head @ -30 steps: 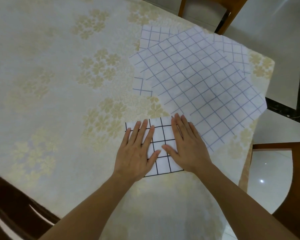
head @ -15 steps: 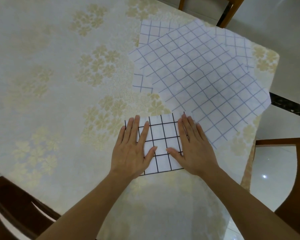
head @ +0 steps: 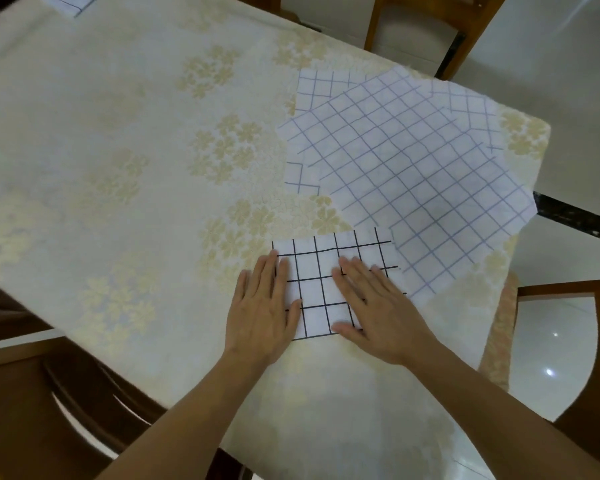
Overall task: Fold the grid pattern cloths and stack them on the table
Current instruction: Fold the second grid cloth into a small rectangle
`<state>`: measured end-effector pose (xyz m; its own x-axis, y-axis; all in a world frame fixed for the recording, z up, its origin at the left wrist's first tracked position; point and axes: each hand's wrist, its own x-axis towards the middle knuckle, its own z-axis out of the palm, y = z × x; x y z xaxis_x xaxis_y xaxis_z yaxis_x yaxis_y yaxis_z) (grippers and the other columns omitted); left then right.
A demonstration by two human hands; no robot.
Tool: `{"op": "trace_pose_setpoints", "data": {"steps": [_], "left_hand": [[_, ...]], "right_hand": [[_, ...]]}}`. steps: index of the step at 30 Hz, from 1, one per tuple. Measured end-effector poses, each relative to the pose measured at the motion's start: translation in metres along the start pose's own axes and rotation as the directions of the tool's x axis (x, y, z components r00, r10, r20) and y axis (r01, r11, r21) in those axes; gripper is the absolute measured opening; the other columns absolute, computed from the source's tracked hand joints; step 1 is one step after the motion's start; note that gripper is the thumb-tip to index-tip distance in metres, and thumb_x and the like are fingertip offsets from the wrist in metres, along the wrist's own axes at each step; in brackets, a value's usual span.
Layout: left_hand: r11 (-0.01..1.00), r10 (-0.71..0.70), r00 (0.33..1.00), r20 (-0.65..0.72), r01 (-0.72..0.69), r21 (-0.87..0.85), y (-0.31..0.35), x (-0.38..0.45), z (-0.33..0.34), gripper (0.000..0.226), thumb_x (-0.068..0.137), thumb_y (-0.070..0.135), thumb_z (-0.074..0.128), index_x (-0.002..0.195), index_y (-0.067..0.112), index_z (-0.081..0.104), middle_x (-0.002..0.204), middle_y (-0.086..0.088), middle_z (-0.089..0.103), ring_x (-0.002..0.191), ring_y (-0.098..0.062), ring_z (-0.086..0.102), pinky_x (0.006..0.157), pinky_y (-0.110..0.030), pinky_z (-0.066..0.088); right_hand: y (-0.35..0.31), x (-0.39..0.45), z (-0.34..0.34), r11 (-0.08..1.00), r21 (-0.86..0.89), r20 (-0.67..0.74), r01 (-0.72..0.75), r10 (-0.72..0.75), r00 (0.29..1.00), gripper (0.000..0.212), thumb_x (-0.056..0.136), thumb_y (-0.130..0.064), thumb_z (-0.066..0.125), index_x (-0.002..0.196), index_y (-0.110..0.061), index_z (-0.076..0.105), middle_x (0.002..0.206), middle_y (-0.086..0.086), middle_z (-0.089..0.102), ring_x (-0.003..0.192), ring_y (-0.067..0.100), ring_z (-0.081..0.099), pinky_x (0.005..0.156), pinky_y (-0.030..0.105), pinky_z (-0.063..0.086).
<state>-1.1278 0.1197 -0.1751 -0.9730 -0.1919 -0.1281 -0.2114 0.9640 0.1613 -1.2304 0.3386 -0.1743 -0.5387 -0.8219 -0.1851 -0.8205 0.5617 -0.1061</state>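
Observation:
A folded white cloth with a black grid (head: 323, 258) lies near the table's front right. My left hand (head: 262, 313) presses flat on its left part, fingers straight. My right hand (head: 378, 306) lies flat on its right part, fingers spread. Behind it, unfolded white cloths with a faint blue grid (head: 413, 168) overlap in a loose pile at the right of the table. Another grid cloth (head: 71, 1) shows at the far left corner, mostly cut off by the frame.
The table wears a cream cloth with gold flowers (head: 136, 150). Wooden chairs stand at the back right (head: 430, 29), at the right (head: 586, 341) and at the front left (head: 32, 393). The table's right edge runs close to the blue-grid pile.
Both hands have slid back toward me over the folded cloth, uncovering its far half. The camera has tilted up, showing more of the table's far side.

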Motion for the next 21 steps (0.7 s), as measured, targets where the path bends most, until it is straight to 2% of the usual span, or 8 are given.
{"op": "trace_pose_setpoints", "data": {"steps": [2, 6, 8, 14, 18, 21], "left_hand": [[1.000, 0.025, 1.000, 0.015, -0.025, 0.003, -0.003, -0.010, 0.002, 0.070, 0.101, 0.052, 0.021, 0.157, 0.010, 0.016, 0.165, -0.009, 0.011, 0.153, -0.023, 0.009, 0.123, -0.045, 0.012], [0.944, 0.323, 0.944, 0.070, -0.327, 0.052, 0.006, -0.015, 0.008, 0.083, 0.099, 0.066, 0.025, 0.157, 0.007, 0.014, 0.166, -0.010, 0.006, 0.153, -0.023, 0.001, 0.123, -0.046, 0.017], [0.918, 0.382, 0.920, 0.086, -0.388, 0.082, 0.010, -0.012, 0.011, 0.086, 0.097, 0.067, 0.027, 0.156, 0.005, 0.017, 0.165, -0.012, 0.010, 0.153, -0.024, 0.004, 0.121, -0.048, 0.022], [0.865, 0.483, 0.875, 0.036, -0.483, 0.138, 0.009, -0.002, 0.012, 0.063, 0.101, 0.038, 0.035, 0.151, -0.001, 0.031, 0.158, -0.018, 0.030, 0.148, -0.030, 0.027, 0.115, -0.051, 0.031], [0.830, 0.525, 0.846, 0.090, -0.533, 0.163, 0.002, 0.001, 0.008, 0.065, 0.094, 0.030, 0.029, 0.151, -0.001, 0.031, 0.158, -0.020, 0.030, 0.148, -0.030, 0.027, 0.116, -0.051, 0.031], [0.801, 0.569, 0.817, 0.096, -0.577, 0.159, -0.008, 0.004, 0.004, 0.070, 0.086, 0.022, 0.034, 0.152, -0.002, 0.028, 0.159, -0.020, 0.028, 0.149, -0.031, 0.025, 0.118, -0.051, 0.028]], "right_hand": [[-0.005, -0.004, 0.003, 0.998, 0.005, 0.019, 0.055, -0.055, 0.998, 0.086, 0.099, -0.070, 0.025, 0.159, -0.014, 0.002, 0.167, 0.007, -0.004, 0.154, 0.023, -0.005, 0.123, 0.048, 0.019], [-0.007, -0.008, 0.011, 0.998, -0.023, 0.018, 0.063, -0.063, 0.998, 0.085, 0.099, -0.069, 0.025, 0.159, -0.012, 0.006, 0.167, 0.008, 0.001, 0.154, 0.024, -0.001, 0.121, 0.048, 0.023], [-0.006, -0.009, 0.016, 0.998, -0.032, 0.006, 0.049, -0.048, 0.999, 0.080, 0.102, -0.065, 0.023, 0.159, -0.011, 0.009, 0.167, 0.009, 0.005, 0.154, 0.024, 0.003, 0.121, 0.048, 0.025], [-0.003, -0.007, 0.026, 0.998, -0.061, -0.055, 0.034, -0.038, 0.998, 0.065, 0.105, -0.047, 0.023, 0.159, -0.012, 0.014, 0.166, 0.009, 0.014, 0.153, 0.026, 0.012, 0.120, 0.048, 0.026], [-0.012, -0.007, 0.028, 0.999, -0.035, -0.067, -0.021, 0.019, 0.998, 0.062, 0.103, -0.041, 0.026, 0.158, -0.014, 0.019, 0.166, 0.007, 0.016, 0.153, 0.026, 0.013, 0.120, 0.048, 0.024], [-0.018, -0.006, 0.027, 0.999, -0.010, -0.075, -0.051, 0.050, 0.996, 0.059, 0.103, -0.039, 0.027, 0.157, -0.015, 0.025, 0.165, 0.006, 0.019, 0.153, 0.026, 0.016, 0.119, 0.048, 0.023]]}}
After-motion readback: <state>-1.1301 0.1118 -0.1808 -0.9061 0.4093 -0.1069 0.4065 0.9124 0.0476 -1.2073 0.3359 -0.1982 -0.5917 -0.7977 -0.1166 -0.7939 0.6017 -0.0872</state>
